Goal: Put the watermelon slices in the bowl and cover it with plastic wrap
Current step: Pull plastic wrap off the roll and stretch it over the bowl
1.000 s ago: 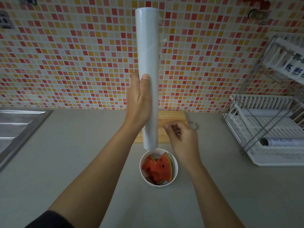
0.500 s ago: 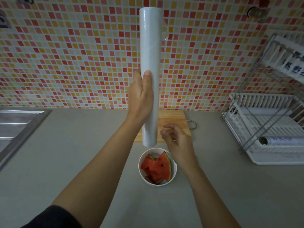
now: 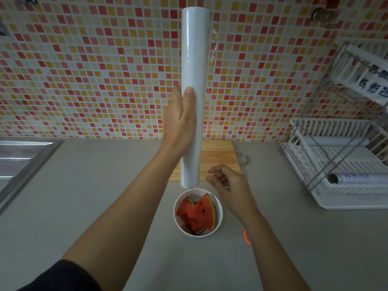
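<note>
A white bowl stands on the grey counter and holds red watermelon slices with green rind. My left hand grips a long white roll of plastic wrap upright above the bowl, thumb along its front. A loose edge of clear film shows at the roll's upper right. My right hand hovers just right of the roll's lower end, fingers loosely curled, holding nothing that I can see.
A wooden cutting board lies behind the bowl against the mosaic tile wall. A white dish rack with another wrap roll stands at the right. A steel sink sits at the left.
My right hand has drifted slightly right and away from the roll's lower end. The roll and my left hand stay nearly still.
</note>
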Demonstrator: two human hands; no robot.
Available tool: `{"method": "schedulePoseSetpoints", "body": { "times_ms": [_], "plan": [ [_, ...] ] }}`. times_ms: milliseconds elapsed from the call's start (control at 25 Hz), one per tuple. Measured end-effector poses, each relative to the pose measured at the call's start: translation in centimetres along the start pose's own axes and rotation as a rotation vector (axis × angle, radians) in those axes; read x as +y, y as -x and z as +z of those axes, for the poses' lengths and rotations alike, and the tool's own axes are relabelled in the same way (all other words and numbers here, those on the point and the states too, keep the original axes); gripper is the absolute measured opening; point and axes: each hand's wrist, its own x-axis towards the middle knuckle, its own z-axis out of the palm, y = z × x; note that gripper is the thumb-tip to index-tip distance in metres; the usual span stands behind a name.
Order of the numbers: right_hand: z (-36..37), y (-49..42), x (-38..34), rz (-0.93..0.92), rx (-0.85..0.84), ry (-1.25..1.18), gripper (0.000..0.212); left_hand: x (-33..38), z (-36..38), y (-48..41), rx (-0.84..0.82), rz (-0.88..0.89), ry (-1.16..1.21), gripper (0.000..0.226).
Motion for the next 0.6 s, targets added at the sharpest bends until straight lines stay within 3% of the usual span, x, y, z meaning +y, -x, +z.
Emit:
{"method": "schedulePoseSetpoints", "body": {
  "times_ms": [80, 160, 240, 400, 600],
  "plan": [
    [-0.9, 0.3, 0.2, 0.104, -0.032, -0.040, 0.017, -0.4, 0.1, 0.5, -0.017, -0.026, -0.005, 0.017],
    [-1.4, -0.2, -0.7, 0.084, 0.176, -0.083, 0.007, -1.0, 0.3, 1.3, -0.016, -0.070, -0.039, 0.020],
    [-1.6, -1.7, -3.0, 0.005, 0.384, -0.130, 0.024, -1.4, 0.9, 2.3, -0.003, -0.099, -0.065, 0.024],
    [-0.7, -4.7, -6.9, -0.071, 0.346, -0.103, 0.031, -1.9, 2.1, 3.7, 0.007, -0.140, -0.097, 0.029],
    [0.1, -4.6, -6.3, -0.155, 0.434, -0.022, 0.030, -2.4, 2.4, 4.7, 0.015, -0.225, -0.102, 0.031]
  ]
}}
